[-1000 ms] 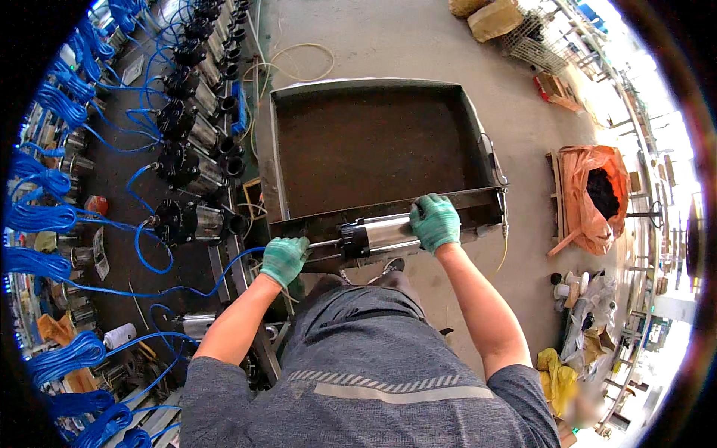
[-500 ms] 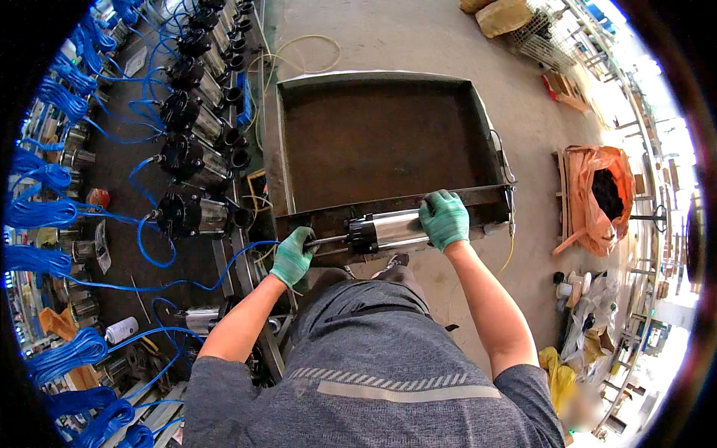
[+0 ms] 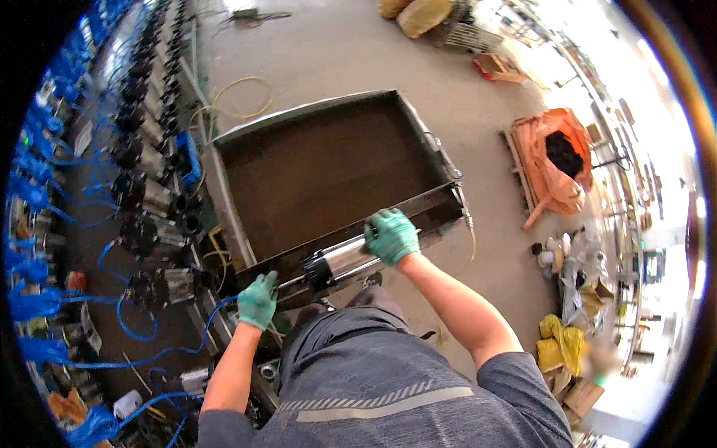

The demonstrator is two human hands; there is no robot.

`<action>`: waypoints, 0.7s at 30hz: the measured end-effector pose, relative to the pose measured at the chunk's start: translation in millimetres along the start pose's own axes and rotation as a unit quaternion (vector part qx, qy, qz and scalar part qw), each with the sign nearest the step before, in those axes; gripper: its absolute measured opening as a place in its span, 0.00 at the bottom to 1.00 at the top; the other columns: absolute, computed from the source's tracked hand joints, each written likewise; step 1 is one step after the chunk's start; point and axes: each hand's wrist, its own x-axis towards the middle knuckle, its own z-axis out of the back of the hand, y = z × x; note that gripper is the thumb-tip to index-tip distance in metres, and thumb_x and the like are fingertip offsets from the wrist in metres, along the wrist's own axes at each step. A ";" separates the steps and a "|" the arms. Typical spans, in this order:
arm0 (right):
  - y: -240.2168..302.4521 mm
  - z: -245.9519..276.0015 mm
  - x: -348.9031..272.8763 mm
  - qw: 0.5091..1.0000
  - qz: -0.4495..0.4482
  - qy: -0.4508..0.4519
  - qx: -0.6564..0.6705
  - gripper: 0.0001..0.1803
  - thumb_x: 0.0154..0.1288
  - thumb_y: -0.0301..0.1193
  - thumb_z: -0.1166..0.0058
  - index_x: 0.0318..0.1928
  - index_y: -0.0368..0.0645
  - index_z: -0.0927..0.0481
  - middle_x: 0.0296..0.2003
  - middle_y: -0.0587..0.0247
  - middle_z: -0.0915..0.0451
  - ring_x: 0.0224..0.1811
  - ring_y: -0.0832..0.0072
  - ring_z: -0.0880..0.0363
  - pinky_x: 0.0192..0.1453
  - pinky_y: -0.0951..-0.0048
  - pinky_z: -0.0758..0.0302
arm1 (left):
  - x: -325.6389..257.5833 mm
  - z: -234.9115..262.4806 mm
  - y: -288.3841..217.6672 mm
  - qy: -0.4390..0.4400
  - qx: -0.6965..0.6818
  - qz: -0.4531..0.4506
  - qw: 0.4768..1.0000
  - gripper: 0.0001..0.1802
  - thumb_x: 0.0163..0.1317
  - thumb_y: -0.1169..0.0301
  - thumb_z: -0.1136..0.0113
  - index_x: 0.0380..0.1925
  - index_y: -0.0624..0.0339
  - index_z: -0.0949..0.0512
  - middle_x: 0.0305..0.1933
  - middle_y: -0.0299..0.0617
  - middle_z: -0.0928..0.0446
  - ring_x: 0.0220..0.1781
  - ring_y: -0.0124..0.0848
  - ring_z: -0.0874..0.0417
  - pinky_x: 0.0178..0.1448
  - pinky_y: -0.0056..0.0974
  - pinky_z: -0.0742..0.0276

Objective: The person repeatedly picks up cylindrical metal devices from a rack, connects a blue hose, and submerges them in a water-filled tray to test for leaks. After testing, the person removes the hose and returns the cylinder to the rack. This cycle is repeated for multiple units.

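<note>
A large, shallow, rusty-brown rectangular metal tray (image 3: pixel 321 168) is seen standing on the concrete floor (image 3: pixel 336 52), with a long rack of black-and-silver motors (image 3: pixel 149 194) strung with blue hoses (image 3: pixel 30 306) along its left side. A cylindrical silver-and-black metal pump body (image 3: pixel 340 260) is held lying across the tray's near rim. It is gripped at its right end by the green-gloved right hand (image 3: pixel 391 235), fingers clamped around it, while its left end is clasped by the green-gloved left hand (image 3: pixel 258 300).

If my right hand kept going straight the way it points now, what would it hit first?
Likely the near rim of the big metal tray: the right hand, gripping the metal cylinder, points toward it. Depth is unclear.
</note>
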 end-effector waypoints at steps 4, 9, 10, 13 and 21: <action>-0.6 3.9 -2.7 1.000 0.015 -0.012 0.011 0.09 0.63 0.35 0.42 0.30 0.44 0.18 0.34 0.53 0.17 0.40 0.51 0.19 0.48 0.53 0.20 | 3.8 -7.0 7.9 0.135 -0.323 0.199 0.916 0.27 0.61 0.50 0.27 0.48 0.60 0.19 0.33 0.45 0.16 0.32 0.39 0.14 0.37 0.42 0.18; -1.5 1.0 -2.8 1.000 0.006 -0.014 0.007 0.07 0.59 0.34 0.40 0.30 0.43 0.17 0.32 0.54 0.17 0.39 0.52 0.18 0.46 0.54 0.20 | 1.9 2.4 -1.9 0.139 -0.677 0.356 0.629 0.13 0.71 0.61 0.35 0.43 0.58 0.21 0.32 0.37 0.19 0.28 0.27 0.19 0.29 0.32 0.25; -0.9 1.8 -2.1 1.000 0.009 -0.015 0.006 0.07 0.59 0.34 0.39 0.30 0.43 0.17 0.32 0.54 0.17 0.38 0.52 0.19 0.45 0.54 0.20 | -1.5 -2.5 -2.1 0.117 -0.669 0.319 0.661 0.11 0.71 0.63 0.36 0.44 0.58 0.21 0.32 0.37 0.19 0.28 0.27 0.19 0.30 0.32 0.25; -2.2 1.5 -3.9 1.000 0.011 -0.013 0.013 0.08 0.61 0.35 0.41 0.29 0.44 0.18 0.32 0.53 0.18 0.38 0.52 0.19 0.45 0.53 0.20 | -7.5 -7.2 -3.7 0.066 -0.592 0.222 0.772 0.12 0.71 0.65 0.35 0.48 0.58 0.23 0.37 0.35 0.20 0.34 0.25 0.20 0.38 0.32 0.22; -5.5 0.4 -2.6 1.000 -0.004 0.023 0.003 0.10 0.64 0.37 0.42 0.33 0.45 0.17 0.36 0.55 0.16 0.41 0.53 0.18 0.47 0.53 0.19 | -8.2 -1.0 2.2 0.118 -0.550 0.189 0.805 0.17 0.69 0.70 0.34 0.55 0.57 0.26 0.43 0.32 0.24 0.44 0.23 0.27 0.50 0.31 0.26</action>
